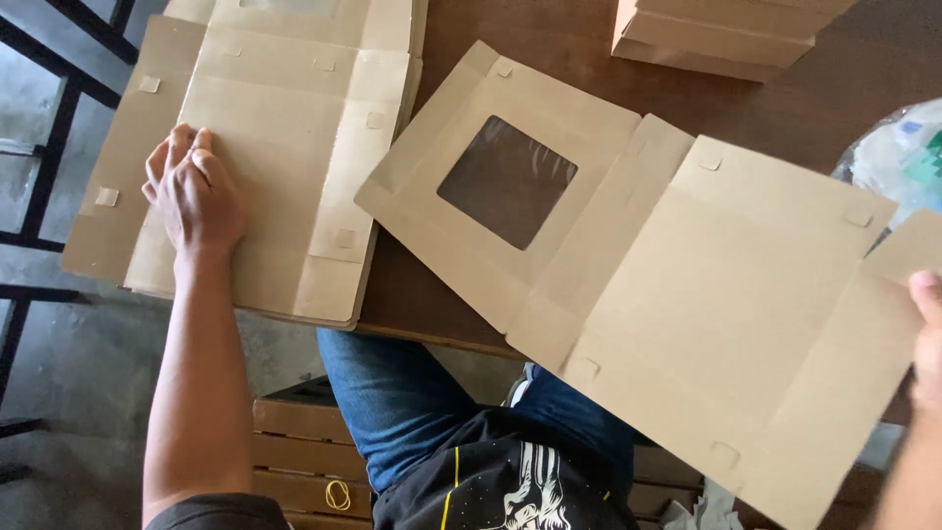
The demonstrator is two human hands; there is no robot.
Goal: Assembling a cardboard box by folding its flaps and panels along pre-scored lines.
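The left hand [193, 191] lies flat, fingers together, on the stack of flat boxes [285, 147], gripping nothing. The right hand [927, 339] holds the edge of the unfolded window box [706, 285]; how tightly it closes, I cannot tell.

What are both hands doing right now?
Left hand: open, flat on the stack of flat cardboard sheets.
Right hand: grips the windowed box blank edge.

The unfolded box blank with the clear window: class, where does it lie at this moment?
In the head view the box blank lies flat across the right of the brown table, beside the stack of flat blanks, its far right flap at the right hand.
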